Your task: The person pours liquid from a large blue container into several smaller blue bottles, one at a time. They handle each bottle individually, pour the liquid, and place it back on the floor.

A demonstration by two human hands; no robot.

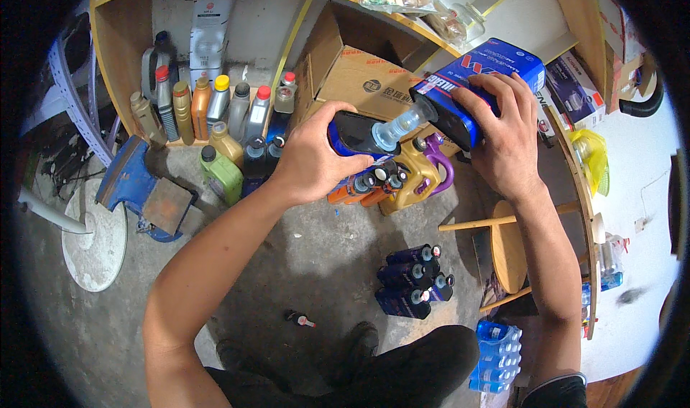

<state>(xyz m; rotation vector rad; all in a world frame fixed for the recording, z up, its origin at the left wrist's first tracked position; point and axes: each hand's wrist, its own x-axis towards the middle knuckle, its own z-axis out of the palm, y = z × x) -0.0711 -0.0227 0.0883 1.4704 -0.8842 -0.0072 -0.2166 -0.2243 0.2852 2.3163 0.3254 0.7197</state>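
My left hand [315, 157] grips a blue oil can with a black top [353, 130], its clear plastic spout pointing up and right. My right hand [504, 130] holds a second blue oil can [485, 63], tilted with its black top facing down and left. The clear spouts [404, 125] of the two cans meet end to end between my hands. Whether liquid passes through them cannot be told. Below, on the concrete floor, stand several similar blue cans [401, 303] with clear spouts. A small black cap with a red-and-white tab [299, 318] lies on the floor.
Assorted oil bottles [221, 106] line the low shelf at the back left, beside an open cardboard box [372, 79]. Gold and purple jugs [415, 179] stand below my hands. A blue bench vise [129, 176] lies left; a wooden stool [506, 246] and packed blue bottles [496, 354] are at right.
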